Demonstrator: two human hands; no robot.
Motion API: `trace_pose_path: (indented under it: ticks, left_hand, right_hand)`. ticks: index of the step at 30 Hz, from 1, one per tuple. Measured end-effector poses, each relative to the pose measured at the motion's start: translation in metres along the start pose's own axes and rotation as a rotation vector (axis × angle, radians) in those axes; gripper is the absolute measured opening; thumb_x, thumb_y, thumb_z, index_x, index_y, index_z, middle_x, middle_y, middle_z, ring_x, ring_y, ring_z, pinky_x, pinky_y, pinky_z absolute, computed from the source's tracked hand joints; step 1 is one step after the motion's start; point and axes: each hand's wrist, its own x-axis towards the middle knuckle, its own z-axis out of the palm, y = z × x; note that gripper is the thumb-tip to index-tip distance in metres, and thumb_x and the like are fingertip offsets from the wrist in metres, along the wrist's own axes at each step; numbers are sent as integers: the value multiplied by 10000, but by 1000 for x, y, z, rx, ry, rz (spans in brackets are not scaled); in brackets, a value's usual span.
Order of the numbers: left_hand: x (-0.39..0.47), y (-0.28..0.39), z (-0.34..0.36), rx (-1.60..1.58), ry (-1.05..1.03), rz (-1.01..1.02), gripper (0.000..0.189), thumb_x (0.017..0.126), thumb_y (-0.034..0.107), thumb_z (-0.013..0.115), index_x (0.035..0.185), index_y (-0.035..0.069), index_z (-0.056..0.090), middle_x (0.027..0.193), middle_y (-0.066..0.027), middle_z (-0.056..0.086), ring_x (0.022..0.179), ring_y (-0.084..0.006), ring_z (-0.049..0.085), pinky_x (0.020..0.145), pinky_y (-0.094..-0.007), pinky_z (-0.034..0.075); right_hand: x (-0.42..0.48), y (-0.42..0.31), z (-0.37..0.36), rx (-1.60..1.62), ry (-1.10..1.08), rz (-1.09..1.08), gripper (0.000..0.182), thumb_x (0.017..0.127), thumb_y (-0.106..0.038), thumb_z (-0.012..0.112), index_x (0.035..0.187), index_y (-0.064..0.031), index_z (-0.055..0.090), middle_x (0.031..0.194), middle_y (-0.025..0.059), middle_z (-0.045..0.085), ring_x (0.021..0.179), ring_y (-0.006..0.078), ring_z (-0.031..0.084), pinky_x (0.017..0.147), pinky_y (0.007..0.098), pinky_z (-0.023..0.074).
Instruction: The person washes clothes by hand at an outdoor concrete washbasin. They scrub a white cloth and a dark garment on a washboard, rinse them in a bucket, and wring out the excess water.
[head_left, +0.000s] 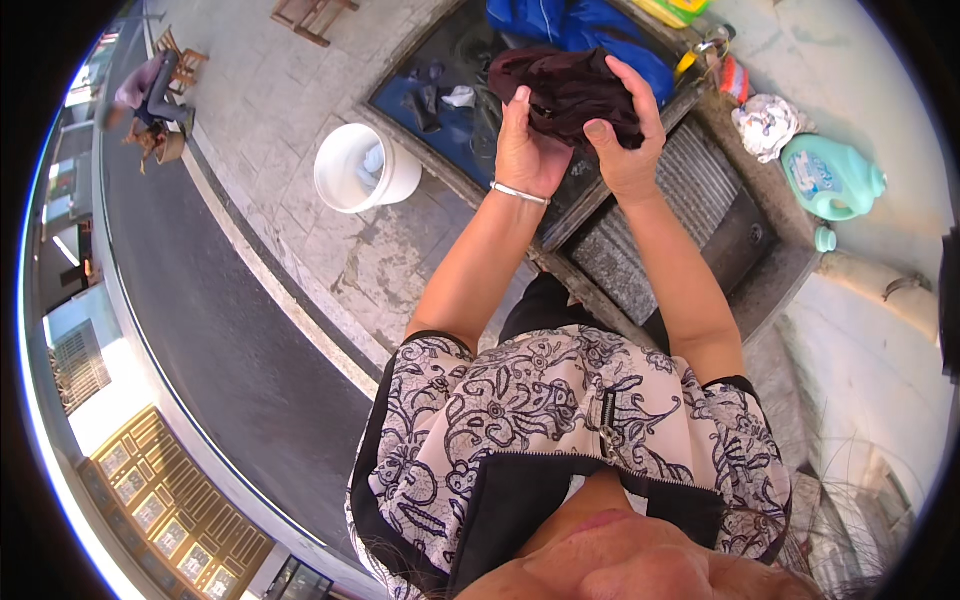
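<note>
My left hand, with a silver bangle on its wrist, grips a dark maroon cloth from the left. On the cloth's other side, my right hand holds it with thumb and fingers apart around the bunched fabric. Both hands are raised over a wash basin of dark water. Small dark pieces of cloth and a whitish one lie in the water. Behind the maroon cloth, a blue garment rests across the basin's far part. The hands hide some of the basin.
A ribbed washboard slab adjoins the basin. Along the wall ledge are a green detergent bottle, its cap, a crumpled white bag and a brush. A white bucket stands left. Farther off, a person bends near a chair.
</note>
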Motion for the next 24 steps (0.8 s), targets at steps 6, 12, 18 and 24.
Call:
trace_pose_path:
  ticks: [6, 12, 18, 24]
  left_hand:
    - [-11, 5, -6, 404, -53, 253, 661, 743, 164, 752, 1282, 46, 388, 1237, -71, 503, 1131, -175, 487, 995, -333, 386]
    - [-10, 6, -6, 958, -9, 676, 631, 724, 278, 757, 1190, 16, 424, 1171, -91, 452, 1063, -171, 492, 937, -310, 398]
    - [-9, 8, 6, 892, -12, 585, 637, 706, 168, 749, 1246, 28, 443, 1073, -98, 569, 994, -182, 542, 892, -316, 432]
    - [-20, 7, 22, 1438, -282, 910, 571, 570, 93, 771, 1107, 80, 576, 1233, -159, 493, 1202, -368, 438, 1014, -470, 332]
  right_hand:
    - [-5, -9, -9, 848, 270, 723, 394, 839, -271, 667, 1105, -13, 532, 1108, 113, 570, 1012, 229, 571, 916, 389, 465]
    - [-12, -9, -18, 1047, 92, 949, 569, 843, -541, 551, 1202, -103, 507, 1253, 77, 516, 1191, 265, 470, 1016, 449, 373]
    - [-3, -2, -21, 950, 14, 1010, 627, 837, -574, 534, 1235, -93, 483, 1232, 79, 528, 1156, 247, 501, 981, 434, 412]
    - [7, -5, -33, 968, 30, 1205, 560, 858, -524, 553, 1116, -27, 560, 1083, 122, 612, 973, 250, 616, 854, 385, 514]
